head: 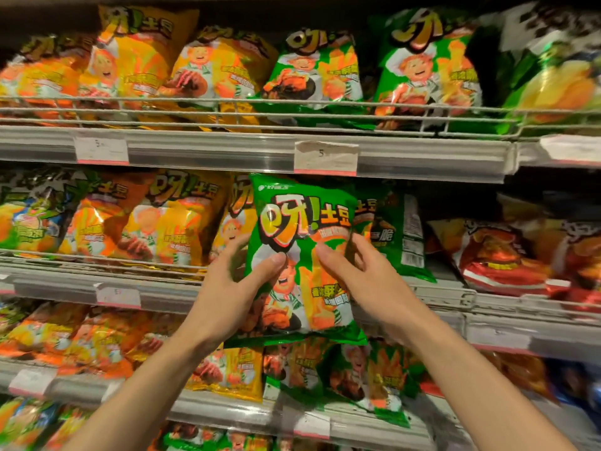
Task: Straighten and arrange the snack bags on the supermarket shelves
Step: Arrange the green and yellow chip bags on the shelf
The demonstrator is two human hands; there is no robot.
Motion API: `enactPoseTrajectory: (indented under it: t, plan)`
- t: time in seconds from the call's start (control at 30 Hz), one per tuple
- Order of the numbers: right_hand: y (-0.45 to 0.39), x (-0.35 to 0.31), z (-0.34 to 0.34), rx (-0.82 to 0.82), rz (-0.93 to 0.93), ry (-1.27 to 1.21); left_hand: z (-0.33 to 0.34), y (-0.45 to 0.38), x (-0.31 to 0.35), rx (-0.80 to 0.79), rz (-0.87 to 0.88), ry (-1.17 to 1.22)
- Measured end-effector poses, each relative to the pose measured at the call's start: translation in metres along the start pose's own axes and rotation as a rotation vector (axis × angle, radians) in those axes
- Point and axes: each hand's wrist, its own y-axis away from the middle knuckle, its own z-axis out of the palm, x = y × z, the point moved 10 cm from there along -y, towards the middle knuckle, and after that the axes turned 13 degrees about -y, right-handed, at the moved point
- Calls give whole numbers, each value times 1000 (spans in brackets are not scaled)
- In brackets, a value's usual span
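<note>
I hold a green snack bag (304, 222) upright in front of the middle shelf, at the centre of the view. My left hand (232, 283) grips its left edge, thumb on the front. On the right side my right hand (361, 275) grips the bag, thumb pressed on the front as well. Behind the bag, more green bags (396, 236) stand on the middle shelf, one turned so its back label shows. Yellow-orange bags (169, 222) fill the shelf to the left.
The top shelf holds yellow bags (211, 66) at left and green bags (312, 70) at right behind a wire rail (227, 120). Red bags (507, 255) lie at the right of the middle shelf. Lower shelves carry mixed yellow and green bags (367, 372). Price tags (325, 157) line the shelf edges.
</note>
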Motion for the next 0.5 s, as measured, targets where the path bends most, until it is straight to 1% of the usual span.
enactPoseTrajectory:
  t: [0.13,0.17,0.23,0.3,0.33,0.37,0.43,0.5]
  plan:
    - [9,-3,-53,175,-32,-89,39,-12,20,-89,39,-46]
    - [11,-3,-68,231,-23,-96,45,-18,21,-89,46,-71]
    - [16,-5,-97,329,-26,-89,49,-30,19,-23,61,-231]
    - [20,-11,-120,396,-58,-71,59,-40,20,32,134,-466]
    - [21,-13,-130,427,-66,-61,69,-43,22,25,165,-560]
    - [21,-15,-139,451,-68,-50,80,-45,19,-4,159,-630]
    - [21,-18,-156,493,-77,-48,99,-51,7,-63,81,-716]
    - [19,-21,-172,529,-99,-24,109,-57,1,-89,36,-791]
